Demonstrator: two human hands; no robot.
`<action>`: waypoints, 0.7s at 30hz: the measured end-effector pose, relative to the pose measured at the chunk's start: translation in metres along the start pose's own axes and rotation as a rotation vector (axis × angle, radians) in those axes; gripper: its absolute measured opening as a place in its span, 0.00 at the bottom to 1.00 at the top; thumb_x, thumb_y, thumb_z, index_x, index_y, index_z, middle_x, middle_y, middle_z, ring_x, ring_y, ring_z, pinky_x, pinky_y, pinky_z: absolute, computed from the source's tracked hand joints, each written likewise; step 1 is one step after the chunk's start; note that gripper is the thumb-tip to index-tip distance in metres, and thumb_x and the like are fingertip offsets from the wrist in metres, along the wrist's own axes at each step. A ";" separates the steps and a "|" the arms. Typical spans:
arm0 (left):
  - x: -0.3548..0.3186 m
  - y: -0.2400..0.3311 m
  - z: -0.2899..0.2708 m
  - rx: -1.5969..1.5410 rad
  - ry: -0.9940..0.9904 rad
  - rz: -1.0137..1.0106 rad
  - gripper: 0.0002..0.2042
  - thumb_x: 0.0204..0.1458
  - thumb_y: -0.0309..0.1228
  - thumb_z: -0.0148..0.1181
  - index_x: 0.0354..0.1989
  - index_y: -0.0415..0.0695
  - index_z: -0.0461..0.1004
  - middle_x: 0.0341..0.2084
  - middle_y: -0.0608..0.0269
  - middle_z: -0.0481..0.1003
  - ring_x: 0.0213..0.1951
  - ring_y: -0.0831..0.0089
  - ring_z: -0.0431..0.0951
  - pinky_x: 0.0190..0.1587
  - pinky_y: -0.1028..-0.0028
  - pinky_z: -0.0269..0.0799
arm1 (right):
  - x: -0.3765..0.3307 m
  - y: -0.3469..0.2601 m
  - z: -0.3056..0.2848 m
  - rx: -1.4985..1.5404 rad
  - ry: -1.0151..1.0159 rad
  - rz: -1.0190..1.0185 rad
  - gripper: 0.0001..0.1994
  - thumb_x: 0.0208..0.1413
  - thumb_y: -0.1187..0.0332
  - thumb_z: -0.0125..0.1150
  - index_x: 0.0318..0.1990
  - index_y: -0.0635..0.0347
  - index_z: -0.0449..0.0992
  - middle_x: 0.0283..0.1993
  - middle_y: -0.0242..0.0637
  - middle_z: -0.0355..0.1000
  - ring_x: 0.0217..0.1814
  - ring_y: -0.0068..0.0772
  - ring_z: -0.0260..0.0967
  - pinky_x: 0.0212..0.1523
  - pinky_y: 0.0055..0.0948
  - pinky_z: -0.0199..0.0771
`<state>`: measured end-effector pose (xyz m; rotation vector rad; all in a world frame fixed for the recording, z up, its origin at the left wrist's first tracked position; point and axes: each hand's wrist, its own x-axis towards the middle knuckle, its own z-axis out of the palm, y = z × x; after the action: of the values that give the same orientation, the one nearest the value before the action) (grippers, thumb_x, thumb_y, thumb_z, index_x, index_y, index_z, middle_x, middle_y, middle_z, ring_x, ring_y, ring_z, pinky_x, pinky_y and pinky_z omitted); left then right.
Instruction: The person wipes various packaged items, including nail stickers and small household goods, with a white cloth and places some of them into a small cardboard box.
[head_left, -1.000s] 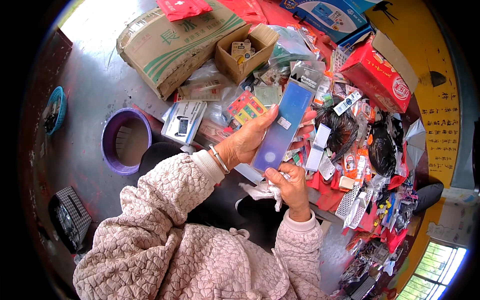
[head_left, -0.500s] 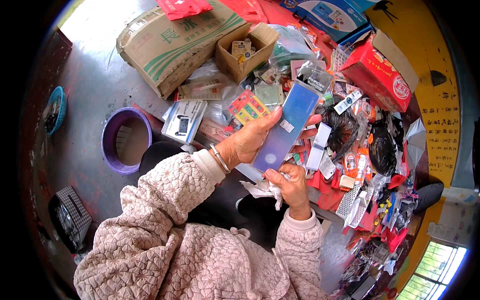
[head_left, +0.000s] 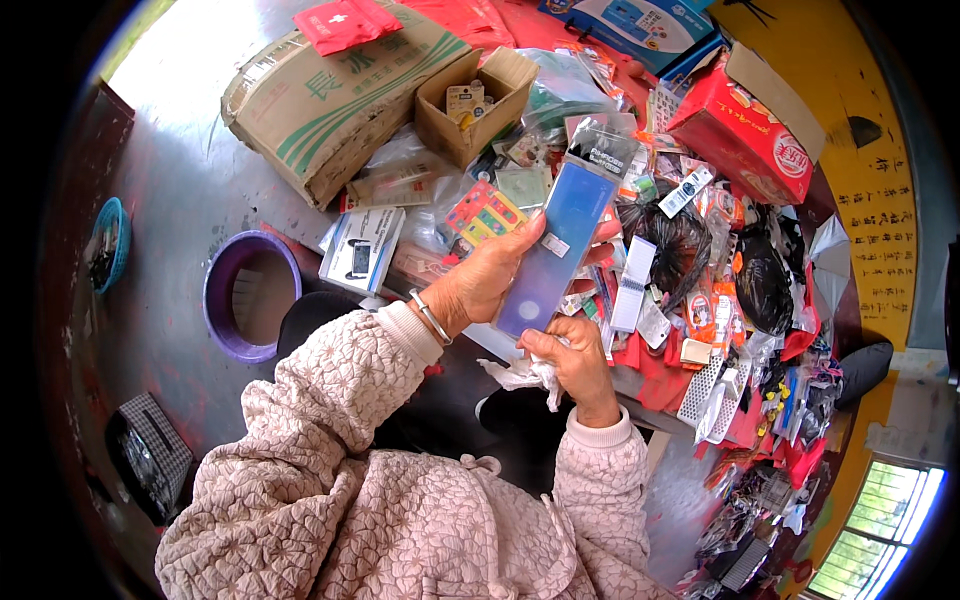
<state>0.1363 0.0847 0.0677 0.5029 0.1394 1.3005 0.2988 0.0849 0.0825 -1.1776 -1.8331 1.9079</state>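
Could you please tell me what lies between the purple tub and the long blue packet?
In the head view, a white box, a pinkish packet and the left hand lie between the purple tub and the long blue packet.

Characters (head_left: 325, 87) mark the brown cardboard carton (head_left: 340, 120) and yellow wall (head_left: 885, 265); a white cross (head_left: 338, 18), the red pouch (head_left: 350, 30); letters (head_left: 606, 158), the long blue plastic package (head_left: 575, 205).

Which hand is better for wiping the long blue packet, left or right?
Probably the right hand: it holds the crumpled white cloth, close to the lower end of the long blue packet. The left hand is busy gripping that packet.
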 end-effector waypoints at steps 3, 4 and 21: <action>-0.001 0.000 0.001 0.002 0.007 -0.001 0.37 0.49 0.58 0.43 0.62 0.47 0.46 0.61 0.62 0.52 0.63 0.64 0.49 0.60 0.61 0.46 | 0.000 -0.003 0.001 0.017 -0.004 0.004 0.11 0.46 0.66 0.59 0.26 0.68 0.76 0.21 0.32 0.72 0.23 0.17 0.64 0.25 0.18 0.62; -0.001 0.000 0.001 -0.001 0.007 -0.005 0.37 0.49 0.58 0.42 0.62 0.47 0.46 0.61 0.62 0.52 0.63 0.64 0.48 0.60 0.61 0.46 | -0.001 -0.003 0.002 0.031 0.005 0.001 0.11 0.46 0.66 0.59 0.26 0.68 0.76 0.21 0.32 0.72 0.23 0.16 0.64 0.25 0.18 0.61; 0.003 -0.031 -0.011 0.442 0.361 -0.080 0.30 0.55 0.35 0.47 0.63 0.49 0.40 0.57 0.57 0.56 0.51 0.63 0.65 0.48 0.62 0.67 | 0.004 0.010 0.014 -0.860 0.241 -0.537 0.09 0.44 0.66 0.57 0.20 0.62 0.71 0.19 0.39 0.69 0.18 0.37 0.67 0.20 0.30 0.65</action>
<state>0.1607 0.0852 0.0454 0.6232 0.7524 1.2738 0.2901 0.0760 0.0705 -0.8879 -2.5508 0.6532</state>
